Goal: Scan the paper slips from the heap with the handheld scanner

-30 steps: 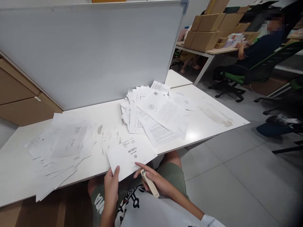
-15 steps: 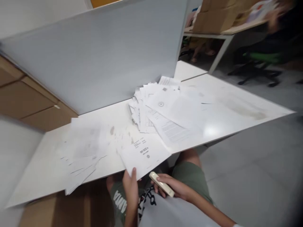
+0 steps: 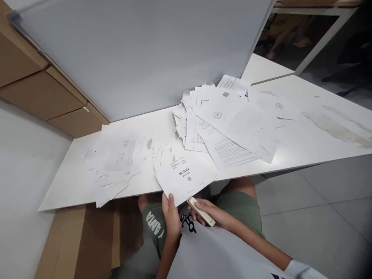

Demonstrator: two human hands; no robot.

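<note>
My left hand (image 3: 171, 209) pinches the near corner of a white printed sheet (image 3: 186, 176), its thumb lying on top. The sheet reads "¥220.00" upside down from here, and its far part rests over the table's front edge. In my right hand (image 3: 213, 211) is a cream-coloured stapler (image 3: 201, 212), held just right of the sheet's near edge. From this angle I cannot tell whether the stapler touches the paper. Beyond the sheet, to the right, a fanned pile of printed papers (image 3: 223, 116) leans toward the divider. A looser paper stack (image 3: 116, 159) lies on the left.
The white table (image 3: 162, 131) backs onto a grey divider panel (image 3: 151, 58). Cardboard boxes (image 3: 64, 93) stand at the left, and another box (image 3: 69, 236) sits below the table. A person's legs (image 3: 281, 40) show under another table at upper right.
The camera view has tilted down and shifted left, so the table and papers appear higher and further right. Both hands keep hold of the sheet and the stapler.
</note>
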